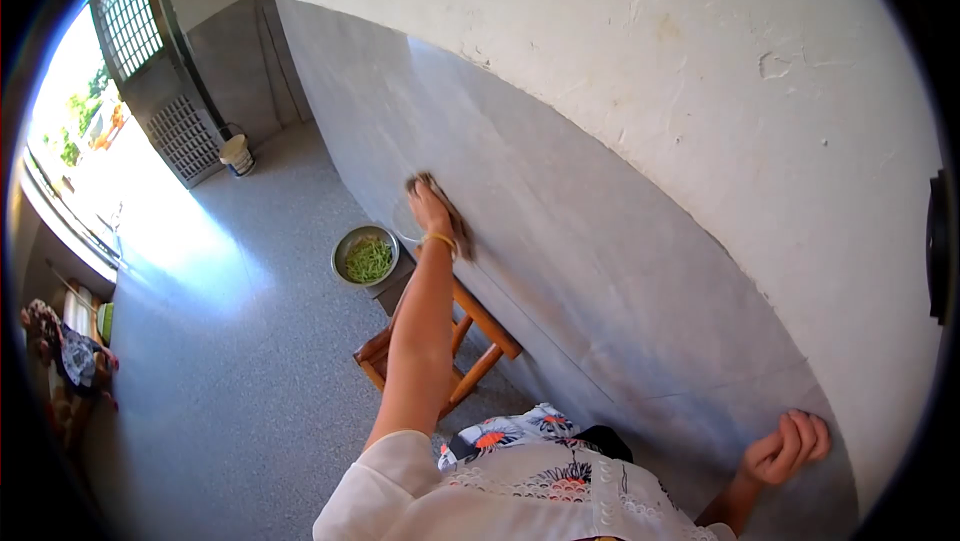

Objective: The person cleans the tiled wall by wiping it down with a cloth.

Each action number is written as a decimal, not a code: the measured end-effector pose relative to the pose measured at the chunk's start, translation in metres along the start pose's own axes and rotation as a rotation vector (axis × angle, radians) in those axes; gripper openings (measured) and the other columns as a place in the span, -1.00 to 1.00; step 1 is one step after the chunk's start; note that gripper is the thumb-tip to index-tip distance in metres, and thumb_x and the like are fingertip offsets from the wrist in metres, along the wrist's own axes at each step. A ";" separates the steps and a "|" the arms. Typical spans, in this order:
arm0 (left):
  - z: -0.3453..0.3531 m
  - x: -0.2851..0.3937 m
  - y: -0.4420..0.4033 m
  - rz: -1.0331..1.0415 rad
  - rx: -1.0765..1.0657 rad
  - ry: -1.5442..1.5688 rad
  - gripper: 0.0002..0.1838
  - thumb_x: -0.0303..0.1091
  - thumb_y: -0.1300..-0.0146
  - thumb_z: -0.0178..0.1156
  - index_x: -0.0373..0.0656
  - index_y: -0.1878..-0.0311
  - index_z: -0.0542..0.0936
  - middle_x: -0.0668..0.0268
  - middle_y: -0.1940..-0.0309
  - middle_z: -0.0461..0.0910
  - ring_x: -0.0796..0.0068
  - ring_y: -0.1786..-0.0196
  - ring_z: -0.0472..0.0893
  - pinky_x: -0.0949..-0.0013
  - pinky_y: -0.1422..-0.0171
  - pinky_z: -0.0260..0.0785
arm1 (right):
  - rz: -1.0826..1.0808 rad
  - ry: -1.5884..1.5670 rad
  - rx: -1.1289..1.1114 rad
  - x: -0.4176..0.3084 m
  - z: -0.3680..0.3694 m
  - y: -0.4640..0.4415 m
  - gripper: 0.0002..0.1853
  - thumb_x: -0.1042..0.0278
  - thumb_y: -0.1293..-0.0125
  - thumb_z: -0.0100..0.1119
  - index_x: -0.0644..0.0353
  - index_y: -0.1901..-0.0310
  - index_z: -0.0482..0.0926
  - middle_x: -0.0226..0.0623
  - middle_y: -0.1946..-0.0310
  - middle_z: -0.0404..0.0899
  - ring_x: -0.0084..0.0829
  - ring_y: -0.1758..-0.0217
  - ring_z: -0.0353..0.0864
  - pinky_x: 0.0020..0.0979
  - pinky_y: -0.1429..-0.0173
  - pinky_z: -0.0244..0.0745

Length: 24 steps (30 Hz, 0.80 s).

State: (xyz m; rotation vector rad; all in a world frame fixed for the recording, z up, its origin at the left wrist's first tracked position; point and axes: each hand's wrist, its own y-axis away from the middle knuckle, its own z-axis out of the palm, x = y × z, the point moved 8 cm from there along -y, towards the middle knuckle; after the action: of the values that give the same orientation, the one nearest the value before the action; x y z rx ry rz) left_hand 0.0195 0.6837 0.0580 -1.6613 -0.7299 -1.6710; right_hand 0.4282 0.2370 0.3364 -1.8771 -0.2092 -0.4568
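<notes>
On the wall's grey lower band, right of the bowl, the left hand holds a brown cloth under its fingers, arm outstretched. It looks light, limp and unbreakable, best gripped by a bunched fold. Far right, the right hand hangs bent, its fingers curled narrow, with nothing visible inside.

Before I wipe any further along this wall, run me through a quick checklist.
1. Left hand has hold of the crumpled brown cloth: ok.
2. Cloth lies against the smooth gray lower wall: ok.
3. Round metal bowl of green vegetable pieces sits apart from the cloth: ok.
4. Orange-brown wooden chair isn't touching the bare left forearm: cannot tell, they overlap in view.
5. Curled right hand is empty: cannot tell, palm hidden.
</notes>
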 end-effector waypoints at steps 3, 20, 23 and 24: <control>-0.019 -0.034 0.061 -0.242 -0.039 0.048 -0.41 -0.04 -0.18 -0.23 -0.45 0.02 0.42 -0.18 -0.02 0.39 -0.11 -0.11 0.33 0.16 -0.21 0.10 | 0.014 -0.023 0.024 -0.001 -0.007 0.002 -0.84 0.62 -0.09 -0.14 0.28 0.42 0.49 -0.25 0.38 0.52 -0.23 0.17 0.36 -0.23 0.03 0.23; -0.028 0.180 0.157 0.482 -0.144 0.241 -0.58 -0.28 -0.18 -0.06 -0.26 -0.09 0.39 0.03 -0.11 0.35 0.08 -0.22 0.26 0.22 -0.32 0.00 | 0.023 -0.057 0.090 -0.009 -0.020 0.002 -0.85 0.61 0.01 -0.09 0.20 0.49 0.52 -0.34 0.38 0.55 -0.31 0.18 0.40 -0.29 0.02 0.17; -0.040 0.243 0.207 0.744 -0.182 0.230 -0.54 -0.35 -0.13 -0.04 -0.21 -0.14 0.37 0.04 -0.14 0.32 0.04 -0.23 0.25 0.14 -0.34 -0.03 | 0.022 -0.052 0.087 -0.011 -0.019 -0.002 -0.85 0.60 0.01 -0.07 0.19 0.49 0.52 -0.35 0.38 0.55 -0.33 0.19 0.40 -0.30 0.02 0.16; -0.040 0.257 0.224 0.840 -0.194 0.219 -0.53 -0.35 -0.08 -0.01 -0.19 -0.12 0.39 0.04 -0.15 0.32 0.05 -0.23 0.26 0.10 -0.33 -0.02 | 0.028 -0.059 0.119 -0.011 -0.017 -0.003 -0.85 0.60 0.01 -0.06 0.16 0.50 0.52 -0.38 0.39 0.55 -0.35 0.20 0.41 -0.31 0.02 0.14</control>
State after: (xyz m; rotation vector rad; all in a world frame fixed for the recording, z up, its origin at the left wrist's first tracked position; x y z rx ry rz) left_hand 0.1760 0.4950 0.2982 -1.5541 0.2415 -1.2801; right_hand 0.4137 0.2225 0.3392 -1.7760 -0.2438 -0.3627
